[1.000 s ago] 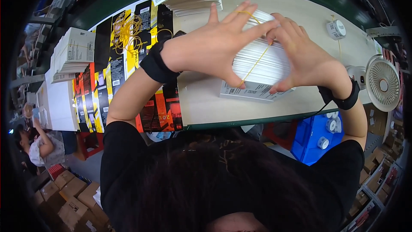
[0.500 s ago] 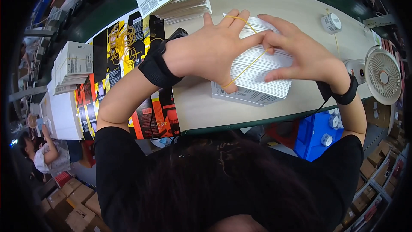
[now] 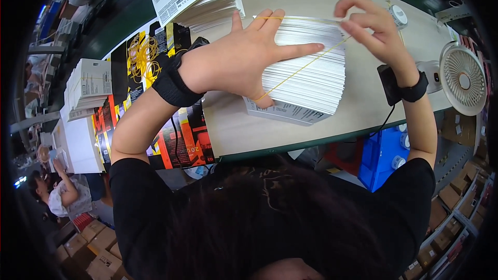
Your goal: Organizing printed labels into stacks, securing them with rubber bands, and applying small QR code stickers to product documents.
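l hand (image 3: 233, 63) is palm-down over the l side of the white stack (image 3: 308, 87) on the table (image 3: 228, 127), fingers splayed, index straight out to the r; grip open, w/ yellow rubber band (image 3: 306, 67) hooked round thumb & far fingers. r hand (image 3: 379, 30) is raised just off the stack's far r corner, fingers curled, pinching the band's r end, taut. both elbows bent outward.

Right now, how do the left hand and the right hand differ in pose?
The left hand is spread over the white stack; the right hand is off its upper right corner, fingers curled. The yellow band stretches across the left hand's fingers and thumb, but meets the right hand at its fingertips. Both have black wrist straps.
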Demonstrator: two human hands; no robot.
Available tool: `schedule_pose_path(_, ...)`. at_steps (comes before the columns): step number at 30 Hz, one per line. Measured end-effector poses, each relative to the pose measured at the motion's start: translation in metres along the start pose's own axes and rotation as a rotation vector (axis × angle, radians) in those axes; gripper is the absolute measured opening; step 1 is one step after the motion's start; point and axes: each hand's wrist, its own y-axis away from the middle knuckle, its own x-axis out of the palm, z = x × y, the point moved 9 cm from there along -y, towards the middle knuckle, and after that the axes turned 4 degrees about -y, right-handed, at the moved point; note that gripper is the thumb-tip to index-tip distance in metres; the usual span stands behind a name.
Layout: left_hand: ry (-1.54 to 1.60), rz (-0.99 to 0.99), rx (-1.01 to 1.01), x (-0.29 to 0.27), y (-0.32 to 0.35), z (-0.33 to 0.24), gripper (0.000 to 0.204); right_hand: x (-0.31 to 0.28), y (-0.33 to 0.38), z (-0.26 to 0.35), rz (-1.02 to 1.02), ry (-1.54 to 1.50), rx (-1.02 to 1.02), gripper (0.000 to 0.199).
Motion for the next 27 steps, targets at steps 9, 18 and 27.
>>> schedule_pose_path(9, 0.038, 0.011, -0.006, -0.001, -0.002, -0.002, 0.098, -0.002, 0.025, -0.059, -0.077, 0.218, 0.119, 0.017)
schedule_pose_path(18, 0.031, 0.018, 0.003, -0.004, -0.005, -0.006, 0.097, 0.010, 0.050, -0.092, -0.050, -0.104, 0.201, 0.026)
schedule_pose_path(27, 0.123, -0.344, 0.571, -0.032, 0.014, -0.042, 0.094, 0.044, 0.083, -0.077, 0.337, -0.204, 0.498, 0.034)
